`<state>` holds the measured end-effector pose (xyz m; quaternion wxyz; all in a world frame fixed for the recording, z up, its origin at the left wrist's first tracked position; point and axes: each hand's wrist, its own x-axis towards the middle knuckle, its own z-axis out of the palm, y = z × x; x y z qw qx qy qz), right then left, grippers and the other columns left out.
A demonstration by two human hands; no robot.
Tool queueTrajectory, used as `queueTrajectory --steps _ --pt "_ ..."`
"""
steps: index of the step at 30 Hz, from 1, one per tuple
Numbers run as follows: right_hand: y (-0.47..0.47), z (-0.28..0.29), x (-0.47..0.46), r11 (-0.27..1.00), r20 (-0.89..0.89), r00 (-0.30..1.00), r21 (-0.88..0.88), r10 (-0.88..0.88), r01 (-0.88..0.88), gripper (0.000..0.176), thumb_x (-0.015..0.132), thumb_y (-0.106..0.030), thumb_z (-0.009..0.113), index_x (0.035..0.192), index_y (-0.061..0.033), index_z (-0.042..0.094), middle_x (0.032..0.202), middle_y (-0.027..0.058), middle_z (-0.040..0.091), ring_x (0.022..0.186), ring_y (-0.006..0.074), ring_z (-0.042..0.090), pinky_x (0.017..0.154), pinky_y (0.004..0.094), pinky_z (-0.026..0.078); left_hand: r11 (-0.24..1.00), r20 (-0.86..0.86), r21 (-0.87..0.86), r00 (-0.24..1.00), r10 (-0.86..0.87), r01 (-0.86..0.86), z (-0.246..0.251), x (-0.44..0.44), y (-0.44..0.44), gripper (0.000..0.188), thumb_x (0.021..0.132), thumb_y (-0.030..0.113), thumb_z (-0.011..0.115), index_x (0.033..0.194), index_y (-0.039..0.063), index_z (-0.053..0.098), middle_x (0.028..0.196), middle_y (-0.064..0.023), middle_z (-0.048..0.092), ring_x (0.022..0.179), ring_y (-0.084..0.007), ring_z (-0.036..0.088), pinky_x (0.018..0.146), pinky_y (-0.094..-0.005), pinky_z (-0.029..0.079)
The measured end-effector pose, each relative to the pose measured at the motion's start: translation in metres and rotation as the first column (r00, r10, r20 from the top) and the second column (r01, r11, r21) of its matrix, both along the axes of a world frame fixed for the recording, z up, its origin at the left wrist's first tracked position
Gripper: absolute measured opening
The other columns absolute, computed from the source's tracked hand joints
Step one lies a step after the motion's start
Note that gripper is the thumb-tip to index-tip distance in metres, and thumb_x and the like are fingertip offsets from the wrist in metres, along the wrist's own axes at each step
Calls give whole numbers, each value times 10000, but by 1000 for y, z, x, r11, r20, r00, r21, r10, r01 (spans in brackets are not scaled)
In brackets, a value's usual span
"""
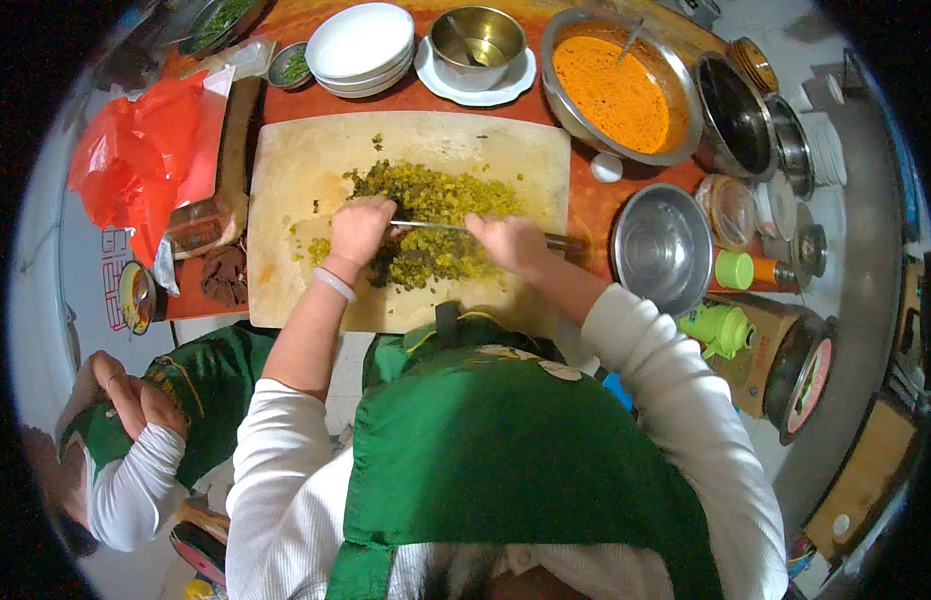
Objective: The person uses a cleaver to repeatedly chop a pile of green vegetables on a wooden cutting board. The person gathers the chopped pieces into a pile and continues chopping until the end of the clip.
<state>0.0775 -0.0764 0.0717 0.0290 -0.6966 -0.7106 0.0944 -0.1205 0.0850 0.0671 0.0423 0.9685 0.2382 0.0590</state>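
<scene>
A knife (435, 224) lies sideways over chopped yellow-green vegetable pieces (450, 191), its spine facing up. My right hand (510, 241) is closed on it near the handle, and the dark handle end sticks out past the wrist. At the other end, the curled fingers of my left hand (363, 227) hold the blade tip. A pale bangle circles my left wrist. Beneath everything is a large worn cutting board (300, 161). Darker bits are mixed into the heap, mostly towards its left side. The lower blade edge is hidden among the pieces.
Behind the board stand stacked white bowls (360, 41), a metal pot (477, 49) and a large basin of orange sauce (612, 94). An empty metal bowl (663, 247) is right. Red plastic bags (135, 165) lie left. Another person (135, 450) sits close at left, arms folded.
</scene>
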Motion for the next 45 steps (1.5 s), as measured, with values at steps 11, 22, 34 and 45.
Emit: queueTrajectory --steps 11,22,34,45 --pt "-9 11 -24 993 -69 997 -118 -18 10 97 826 -190 472 874 -117 514 625 107 582 517 273 597 406 402 460 1000 26 -24 1000 -17 18 -4 -27 -16 313 691 407 631 692 113 523 678 -52 538 666 -238 578 541 -357 465" --pt "-11 66 -33 992 -8 994 -72 105 -105 117 792 -161 488 890 -98 505 637 90 606 544 267 617 448 395 482 999 52 -6 998 40 -40 29 -38 -25 314 679 402 645 690 112 527 688 -49 530 671 -239 575 555 -353 470" --pt "-37 1 -36 999 120 992 29 35 -39 134 736 -140 515 869 -151 504 685 58 573 584 231 602 431 353 451 999 -15 14 999 47 -46 8 -41 -48 227 612 263 696 706 134 535 709 -15 525 712 -199 565 575 -334 472" --pt "-78 30 9 814 -169 818 109 -551 571 200 792 -90 434 968 -83 529 789 142 594 698 347 594 563 442 463 840 -15 95 844 -536 535 39 138 10 193 657 273 667 746 120 591 787 -44 590 801 -236 597 648 -370 486"
